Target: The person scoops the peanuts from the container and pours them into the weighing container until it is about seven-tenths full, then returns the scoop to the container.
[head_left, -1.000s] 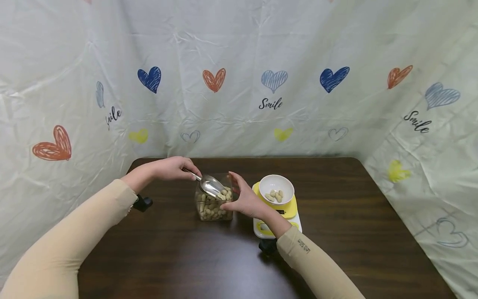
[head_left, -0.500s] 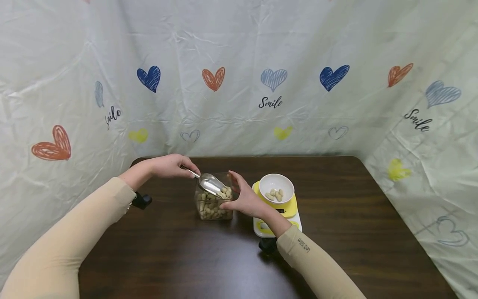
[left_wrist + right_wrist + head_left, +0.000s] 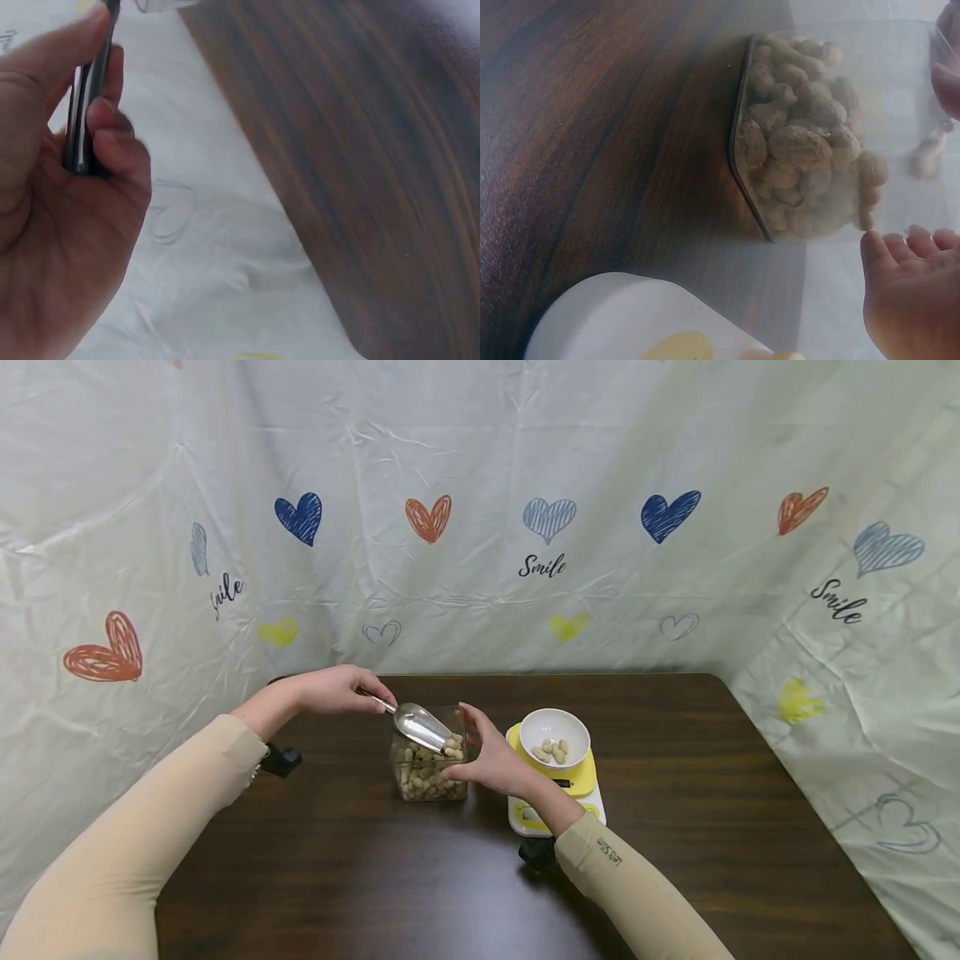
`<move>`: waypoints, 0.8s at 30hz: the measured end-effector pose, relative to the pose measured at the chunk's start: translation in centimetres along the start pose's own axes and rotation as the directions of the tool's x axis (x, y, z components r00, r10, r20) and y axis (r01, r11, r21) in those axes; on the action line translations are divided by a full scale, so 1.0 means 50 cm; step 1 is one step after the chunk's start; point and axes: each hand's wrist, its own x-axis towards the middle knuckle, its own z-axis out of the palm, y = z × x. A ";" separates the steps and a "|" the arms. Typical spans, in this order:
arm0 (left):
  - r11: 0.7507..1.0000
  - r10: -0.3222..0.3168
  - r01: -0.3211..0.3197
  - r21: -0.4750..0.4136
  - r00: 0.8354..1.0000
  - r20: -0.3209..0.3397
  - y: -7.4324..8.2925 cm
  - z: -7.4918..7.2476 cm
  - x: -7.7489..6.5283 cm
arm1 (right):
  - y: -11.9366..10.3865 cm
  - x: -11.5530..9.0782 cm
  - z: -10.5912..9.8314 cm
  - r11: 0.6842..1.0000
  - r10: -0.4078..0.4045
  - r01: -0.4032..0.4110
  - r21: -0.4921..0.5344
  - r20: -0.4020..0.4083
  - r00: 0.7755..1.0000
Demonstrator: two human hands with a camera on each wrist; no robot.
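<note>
My left hand [image 3: 337, 690] grips the handle of a metal scoop [image 3: 422, 727]; in the left wrist view the fingers curl round that handle [image 3: 84, 127]. The scoop slants down to the right into the mouth of a clear square container [image 3: 900, 82]. Peanuts in shells [image 3: 427, 785] fill its lower part, and a few lie at the scoop's tip. My right hand [image 3: 495, 762] holds the container from the right, thumb on the near side and fingers on the far side. Beside it, a white bowl [image 3: 555, 718] with several peanuts [image 3: 551, 751] sits on a yellow and white kitchen scale [image 3: 587, 779].
The dark wooden table [image 3: 420, 885] carries the container and scale near its middle. A white curtain [image 3: 480, 460] printed with hearts surrounds the back and sides. My right forearm passes over the front of the scale.
My left hand has shifted slightly up and left, drawing the scoop a little way back. My right hand, the container and the bowl have stayed in place.
</note>
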 end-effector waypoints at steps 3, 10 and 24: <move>0.981 0.097 -0.086 0.175 0.994 -0.058 0.027 -0.001 -0.007 | -0.003 -0.001 0.002 1.000 0.010 -0.010 0.018 0.019 1.000; 0.659 0.413 -0.218 0.720 0.905 -0.104 0.110 0.009 -0.016 | -0.067 -0.020 -0.011 0.999 0.011 -0.014 0.049 0.063 0.998; 0.556 0.369 -0.249 0.793 0.929 0.033 0.123 0.047 0.038 | -0.023 -0.003 -0.008 0.999 0.020 -0.023 0.037 0.064 0.998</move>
